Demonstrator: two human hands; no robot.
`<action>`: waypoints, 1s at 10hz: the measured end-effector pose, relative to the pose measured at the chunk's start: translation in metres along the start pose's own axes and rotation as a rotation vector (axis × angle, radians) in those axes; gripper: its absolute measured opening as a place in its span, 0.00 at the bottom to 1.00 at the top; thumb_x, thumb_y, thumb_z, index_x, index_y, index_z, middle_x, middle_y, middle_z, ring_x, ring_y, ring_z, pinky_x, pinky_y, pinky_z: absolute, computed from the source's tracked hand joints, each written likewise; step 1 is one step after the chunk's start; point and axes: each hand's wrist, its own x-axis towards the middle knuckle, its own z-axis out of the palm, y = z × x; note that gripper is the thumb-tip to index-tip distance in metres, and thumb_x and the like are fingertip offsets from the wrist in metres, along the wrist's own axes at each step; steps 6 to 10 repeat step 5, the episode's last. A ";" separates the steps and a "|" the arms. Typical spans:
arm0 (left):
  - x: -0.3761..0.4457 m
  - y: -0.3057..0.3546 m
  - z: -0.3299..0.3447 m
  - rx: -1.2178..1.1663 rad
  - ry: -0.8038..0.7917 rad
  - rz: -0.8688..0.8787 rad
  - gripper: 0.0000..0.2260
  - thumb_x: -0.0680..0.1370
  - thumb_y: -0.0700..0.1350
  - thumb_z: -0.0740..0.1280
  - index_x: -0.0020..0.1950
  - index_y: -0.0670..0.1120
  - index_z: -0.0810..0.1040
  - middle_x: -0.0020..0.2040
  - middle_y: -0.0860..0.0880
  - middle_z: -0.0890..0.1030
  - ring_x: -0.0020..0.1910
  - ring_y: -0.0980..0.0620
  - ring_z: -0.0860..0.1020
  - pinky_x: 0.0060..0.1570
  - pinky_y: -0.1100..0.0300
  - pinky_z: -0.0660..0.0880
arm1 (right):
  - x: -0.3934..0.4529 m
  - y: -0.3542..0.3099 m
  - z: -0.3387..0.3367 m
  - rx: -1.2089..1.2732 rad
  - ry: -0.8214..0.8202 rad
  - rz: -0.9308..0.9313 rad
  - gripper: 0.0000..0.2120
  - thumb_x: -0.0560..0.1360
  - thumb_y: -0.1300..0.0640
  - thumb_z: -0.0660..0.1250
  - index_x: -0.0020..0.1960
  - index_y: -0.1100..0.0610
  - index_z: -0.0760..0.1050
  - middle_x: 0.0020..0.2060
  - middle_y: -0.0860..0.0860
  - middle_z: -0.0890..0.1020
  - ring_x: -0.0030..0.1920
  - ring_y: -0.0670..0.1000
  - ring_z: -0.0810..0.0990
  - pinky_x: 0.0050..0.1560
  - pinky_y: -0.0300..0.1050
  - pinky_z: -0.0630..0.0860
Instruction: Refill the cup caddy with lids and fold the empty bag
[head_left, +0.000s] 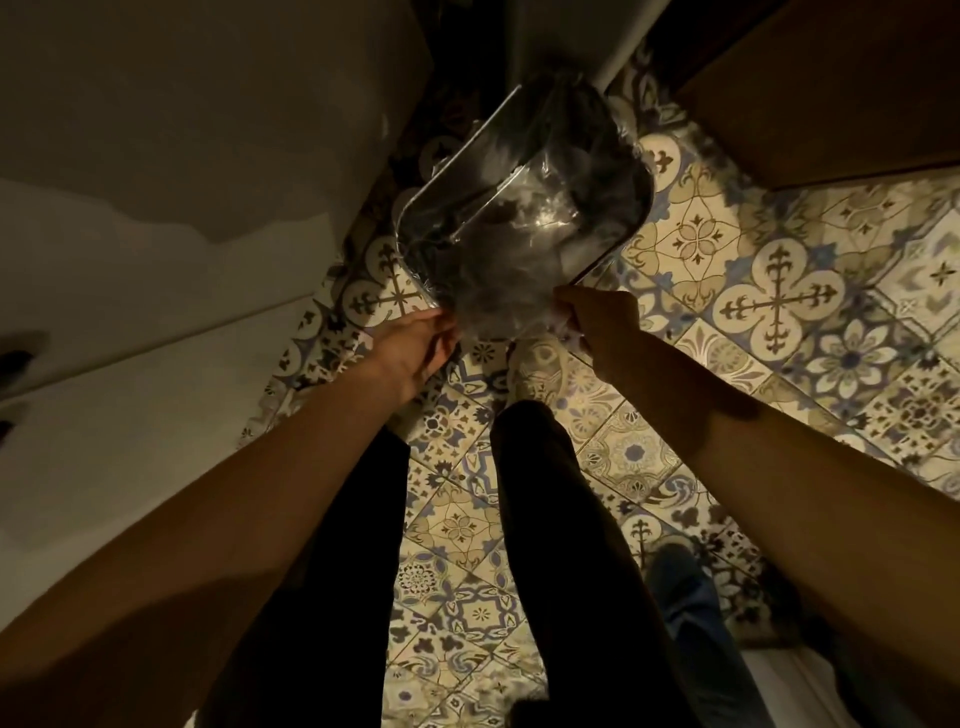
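I look down at a clear, crinkled plastic bag (514, 280) held over a patterned tile floor. My left hand (415, 348) pinches its near left edge. My right hand (597, 317) grips its near right edge. The bag hangs above the open mouth of a dark rectangular bin (623, 171) with a shiny rim and a dark liner. No lids or cup caddy can be made out in this dim view.
A white counter or cabinet (156, 234) fills the left side. A brown wooden cabinet (831, 88) stands at the top right. My dark trouser legs (561, 545) and a shoe (535, 364) are below the bag. Another person's blue-trousered leg (691, 613) is at the lower right.
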 end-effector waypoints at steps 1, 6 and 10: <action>0.003 0.003 0.001 -0.113 -0.011 -0.027 0.03 0.80 0.38 0.68 0.52 0.41 0.81 0.38 0.48 0.87 0.33 0.57 0.83 0.33 0.67 0.79 | 0.005 0.002 0.000 0.029 -0.033 -0.018 0.09 0.75 0.54 0.74 0.44 0.60 0.79 0.36 0.54 0.81 0.30 0.48 0.74 0.26 0.39 0.70; -0.015 0.012 0.002 -0.089 -0.099 -0.098 0.20 0.83 0.57 0.56 0.52 0.43 0.80 0.50 0.44 0.84 0.43 0.48 0.82 0.44 0.56 0.79 | -0.013 -0.016 -0.017 0.026 -0.290 0.065 0.33 0.80 0.30 0.55 0.40 0.57 0.78 0.35 0.52 0.79 0.33 0.49 0.69 0.35 0.42 0.60; -0.015 0.012 0.002 -0.089 -0.099 -0.098 0.20 0.83 0.57 0.56 0.52 0.43 0.80 0.50 0.44 0.84 0.43 0.48 0.82 0.44 0.56 0.79 | -0.013 -0.016 -0.017 0.026 -0.290 0.065 0.33 0.80 0.30 0.55 0.40 0.57 0.78 0.35 0.52 0.79 0.33 0.49 0.69 0.35 0.42 0.60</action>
